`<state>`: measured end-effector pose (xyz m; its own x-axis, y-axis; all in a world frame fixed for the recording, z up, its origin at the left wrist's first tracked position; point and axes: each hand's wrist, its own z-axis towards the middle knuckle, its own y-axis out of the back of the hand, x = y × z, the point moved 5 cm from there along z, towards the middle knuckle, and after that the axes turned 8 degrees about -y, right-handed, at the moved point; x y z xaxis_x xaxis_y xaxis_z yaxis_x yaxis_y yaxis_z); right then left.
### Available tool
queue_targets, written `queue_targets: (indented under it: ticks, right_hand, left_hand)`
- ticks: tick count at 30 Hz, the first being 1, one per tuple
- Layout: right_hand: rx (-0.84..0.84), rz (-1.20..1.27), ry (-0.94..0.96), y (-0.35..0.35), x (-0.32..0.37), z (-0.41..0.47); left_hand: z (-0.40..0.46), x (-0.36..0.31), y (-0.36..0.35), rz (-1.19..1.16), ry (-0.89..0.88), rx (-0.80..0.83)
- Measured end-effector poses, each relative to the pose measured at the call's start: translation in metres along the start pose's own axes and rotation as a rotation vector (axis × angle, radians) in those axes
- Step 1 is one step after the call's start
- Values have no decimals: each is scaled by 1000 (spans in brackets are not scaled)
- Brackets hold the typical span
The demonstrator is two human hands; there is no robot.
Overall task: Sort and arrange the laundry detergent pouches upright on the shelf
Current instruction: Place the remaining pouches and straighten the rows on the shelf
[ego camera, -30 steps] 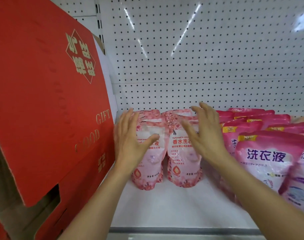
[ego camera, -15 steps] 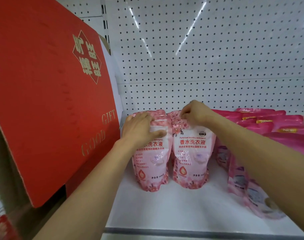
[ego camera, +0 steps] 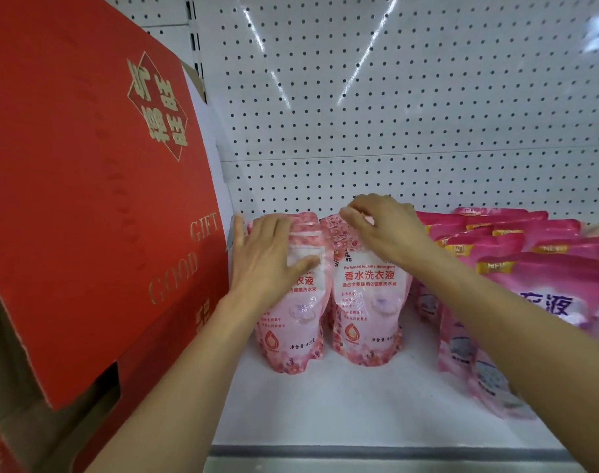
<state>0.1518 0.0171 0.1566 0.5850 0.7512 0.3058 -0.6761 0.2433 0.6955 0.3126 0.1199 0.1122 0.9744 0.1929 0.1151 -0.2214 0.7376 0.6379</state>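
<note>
Beside the big red cardboard gift box [ego camera: 86,199], my left hand [ego camera: 269,257] presses flat-fingered on the left pale-pink floral plastic detergent pouch [ego camera: 296,322]. My right hand [ego camera: 381,225] pinches its twin's [ego camera: 368,308] top seam; I'd square both gently, bases flat on the white shelf [ego camera: 342,404].

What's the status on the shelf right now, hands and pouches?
Left hand flat on left floral pouch. Right hand pinching top of right floral pouch. Both pouches upright. Red gift box crowds the left side.
</note>
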Motion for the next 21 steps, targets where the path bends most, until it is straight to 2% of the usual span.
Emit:
queue_targets:
  ticks: [3, 5, 9, 13, 16, 21]
  right_hand:
    - [-178, 101, 37, 11, -3, -39]
    - [-204, 220, -33, 3, -14, -72]
    - [-52, 351, -334, -43, -39, -128]
    - [145, 559, -631, -82, -64, -143]
    - [187, 572, -680, -98, -75, -140]
    - [191, 531, -627, -104, -76, -136]
  left_hand:
    - [-35, -5, 6, -141, 63, -158]
    - [-68, -5, -4, -306, 185, -145]
    - [-126, -10, -45, -592, 444, 91]
    - [-134, -7, -67, -774, 490, 214]
    - [-129, -2, -73, -793, 507, 216]
    - [-130, -2, -75, -772, 520, 223]
